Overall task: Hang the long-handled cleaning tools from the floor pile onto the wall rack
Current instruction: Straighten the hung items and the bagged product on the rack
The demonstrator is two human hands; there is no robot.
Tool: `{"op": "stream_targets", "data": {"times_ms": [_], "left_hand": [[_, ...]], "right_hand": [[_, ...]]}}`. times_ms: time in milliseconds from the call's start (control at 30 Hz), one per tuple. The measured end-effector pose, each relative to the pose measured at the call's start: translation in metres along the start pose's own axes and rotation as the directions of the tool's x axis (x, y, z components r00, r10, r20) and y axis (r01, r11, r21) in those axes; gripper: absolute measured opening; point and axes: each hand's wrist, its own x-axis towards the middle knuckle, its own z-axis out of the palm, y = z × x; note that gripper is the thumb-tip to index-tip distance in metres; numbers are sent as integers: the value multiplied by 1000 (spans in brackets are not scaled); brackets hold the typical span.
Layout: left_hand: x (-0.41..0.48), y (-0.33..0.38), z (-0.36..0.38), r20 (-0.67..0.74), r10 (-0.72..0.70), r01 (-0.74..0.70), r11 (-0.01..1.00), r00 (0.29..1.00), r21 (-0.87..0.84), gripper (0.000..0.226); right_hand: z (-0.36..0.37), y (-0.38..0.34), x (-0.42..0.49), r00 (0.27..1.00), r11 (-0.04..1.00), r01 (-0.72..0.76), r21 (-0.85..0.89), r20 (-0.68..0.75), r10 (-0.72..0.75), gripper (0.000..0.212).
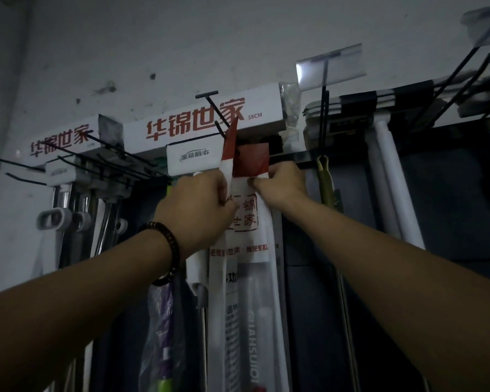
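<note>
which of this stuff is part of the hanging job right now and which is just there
In the job: bagged tool, gripped near its top by the left hand and right hand; black hook above it.

Just there: green tool, white pole, purple tool, metal handles.

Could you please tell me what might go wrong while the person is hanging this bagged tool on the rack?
1. The left hand and right hand pinch only the thin bag near its red top, so the plastic may tear or slip under the tool's weight.
2. The hook crosses the folded flap; in this dim light the hole could be missed and the bag dropped.
3. The purple-wrapped tool hangs close below the left arm and could get knocked.
</note>
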Motion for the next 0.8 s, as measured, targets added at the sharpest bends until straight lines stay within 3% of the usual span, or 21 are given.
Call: {"op": "stream_targets", "data": {"times_ms": [200, 400, 800], "left_hand": [[1, -2, -1, 8, -6, 6, 1000, 1000, -18, 24], [1, 4, -2, 13, -6, 6, 999, 1000, -38, 24], [3, 1, 9, -18, 22, -22, 999, 1000, 24, 25]], "right_hand": [[4, 14, 12, 1000, 999, -9, -39, -6, 9, 23], [8, 30, 20, 1000, 998, 3, -60, -25, -4, 41], [27, 63, 41, 999, 987, -32, -157, -43, 25, 33]]}}
